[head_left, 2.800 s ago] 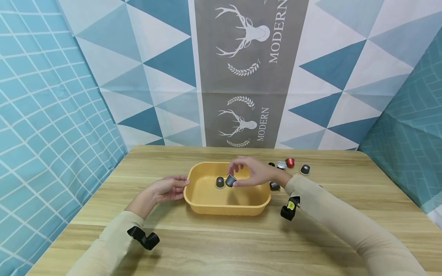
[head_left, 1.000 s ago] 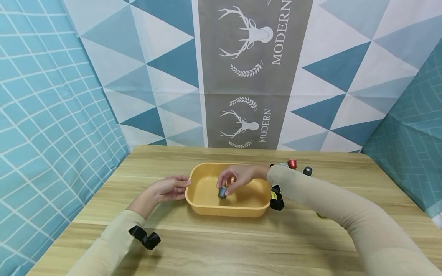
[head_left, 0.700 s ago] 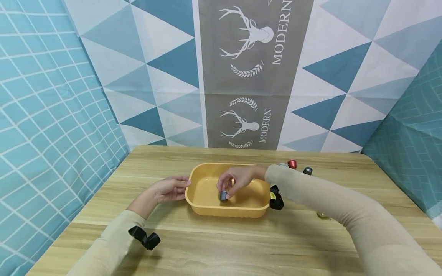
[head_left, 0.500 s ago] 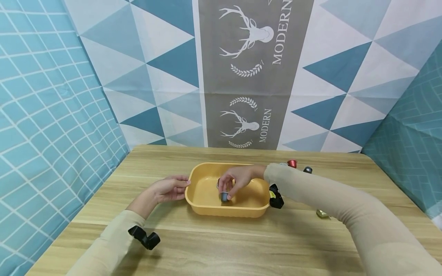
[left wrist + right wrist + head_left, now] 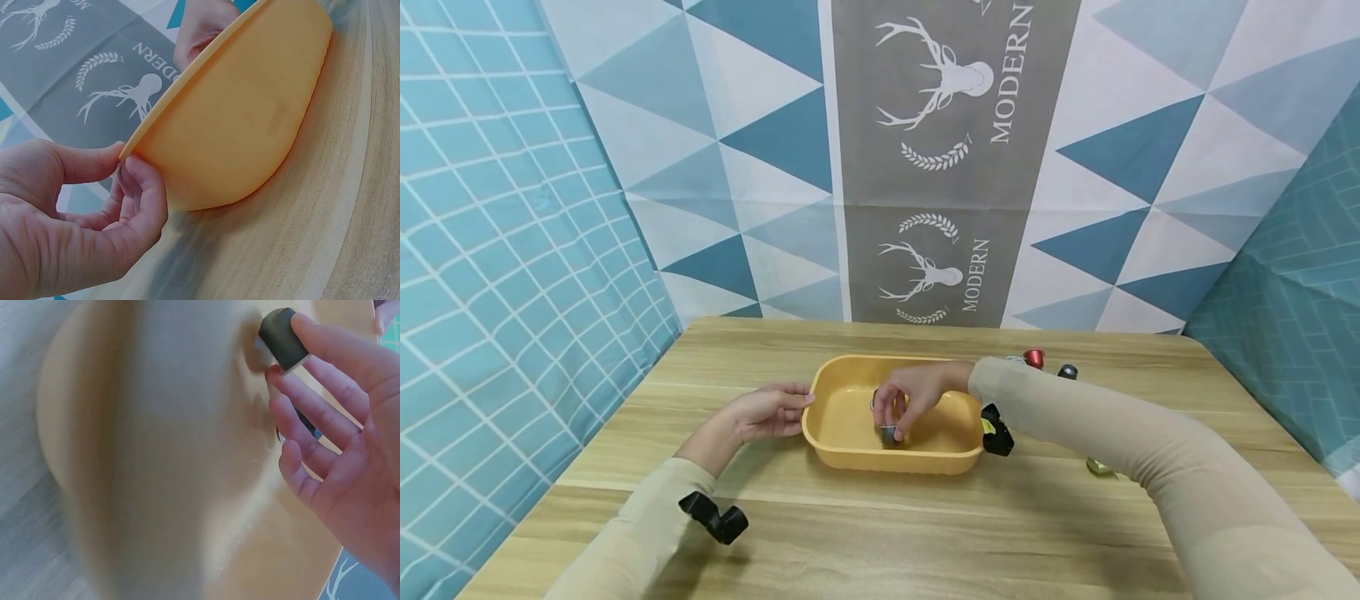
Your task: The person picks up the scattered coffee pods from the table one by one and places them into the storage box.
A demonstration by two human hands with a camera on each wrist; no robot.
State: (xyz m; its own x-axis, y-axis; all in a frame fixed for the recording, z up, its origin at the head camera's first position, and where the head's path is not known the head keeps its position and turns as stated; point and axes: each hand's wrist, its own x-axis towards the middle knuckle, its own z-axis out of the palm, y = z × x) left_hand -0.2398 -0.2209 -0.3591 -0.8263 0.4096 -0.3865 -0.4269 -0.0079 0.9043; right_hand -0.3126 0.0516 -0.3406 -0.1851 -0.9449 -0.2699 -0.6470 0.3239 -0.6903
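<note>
A yellow plastic basin (image 5: 850,458) stands on the wooden table. My left hand (image 5: 766,412) pinches its left rim, thumb above and curled fingers beneath, as the left wrist view shows. My right hand (image 5: 919,388) is down inside the basin, close to the near wall. Between its thumb and fingertips it holds a dark grey coffee capsule (image 5: 284,339), wide rim upward in the head view, low over the basin floor. A second dark capsule (image 5: 874,400) sits in the basin behind the right fingers, mostly hidden by them.
Beyond the right sleeve lie a red capsule (image 5: 1034,357), a silver-topped one (image 5: 1015,359) partly covered by the sleeve, and a dark one (image 5: 1067,372). A gold capsule (image 5: 1099,467) shows at the sleeve's lower edge. A patterned cloth hangs behind the table.
My right hand has carried the grey capsule from mid-basin toward the near wall and lowered it, tipping its rim upward. The left hand keeps its hold on the rim.
</note>
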